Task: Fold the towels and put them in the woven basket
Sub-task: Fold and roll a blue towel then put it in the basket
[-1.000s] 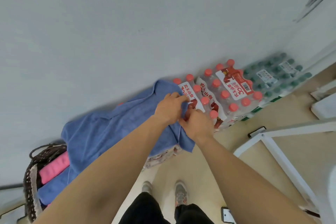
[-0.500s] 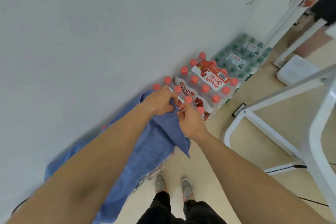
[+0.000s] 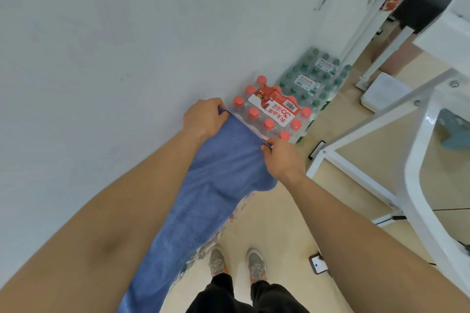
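Between both hands' fingers (image 3: pixel 223 116): blue towel's (image 3: pixel 213 185) far edge, pinched taut.

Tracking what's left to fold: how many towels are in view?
1: a blue towel, its far edge held by the left hand and right hand. Others may be out of frame.

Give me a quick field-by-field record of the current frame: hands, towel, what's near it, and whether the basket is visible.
left hand: shut on one far corner of the blue towel
right hand: pinching the other far corner
towel state: stretched between both hands, trailing back under the left arm; far edge taut
under the towel: shrink-wrapped bottle packs, mostly covered
beyond the towel: red-capped bottle pack, then green-capped bottle pack, against the wall
right side: white metal frame
floor: phone beside the person's shoes
woven basket: not in view
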Available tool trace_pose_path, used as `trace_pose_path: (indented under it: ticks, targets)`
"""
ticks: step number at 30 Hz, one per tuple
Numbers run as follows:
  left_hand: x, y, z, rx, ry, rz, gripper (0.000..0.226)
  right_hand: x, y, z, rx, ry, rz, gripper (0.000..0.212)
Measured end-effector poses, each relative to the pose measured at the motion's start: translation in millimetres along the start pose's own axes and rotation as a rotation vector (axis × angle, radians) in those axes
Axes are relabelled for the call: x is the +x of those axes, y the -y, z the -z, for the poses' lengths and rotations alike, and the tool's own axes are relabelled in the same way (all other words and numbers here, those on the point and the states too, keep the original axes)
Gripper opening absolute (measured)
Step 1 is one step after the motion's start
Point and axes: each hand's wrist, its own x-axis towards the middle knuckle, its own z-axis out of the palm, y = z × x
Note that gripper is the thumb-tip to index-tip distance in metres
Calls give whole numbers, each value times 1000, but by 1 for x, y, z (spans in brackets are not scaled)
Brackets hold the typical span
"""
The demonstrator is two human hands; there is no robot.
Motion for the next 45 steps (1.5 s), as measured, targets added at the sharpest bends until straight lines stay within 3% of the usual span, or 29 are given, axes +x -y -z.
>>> trace_pose_path:
  ticks: [6,10,13,18,26,36,45]
  targets:
    - [13,-16,-6,-137,-57,-4,29,23,-11,32,-143,-126,-53,22]
    - [20,-17,-18,-84,124,-5,54,40,-11,33,-221,-114,-74,16]
    - [14,-9,-27,-58,234,-2,74,45,-5,30,-277,-38,-95,27]
    - [-17,20,-48,-3,212,6,63,43,10,9,-279,4,-53,39]
    - [-110,68,-50,15,58,118,50,2,61,-39,-325,135,295,36]
    - [-271,139,-18,-45,-177,546,46,-95,127,-112,-385,330,713,37]
    - [-368,226,6,-97,-262,747,44,-193,168,-178,-353,453,899,34]
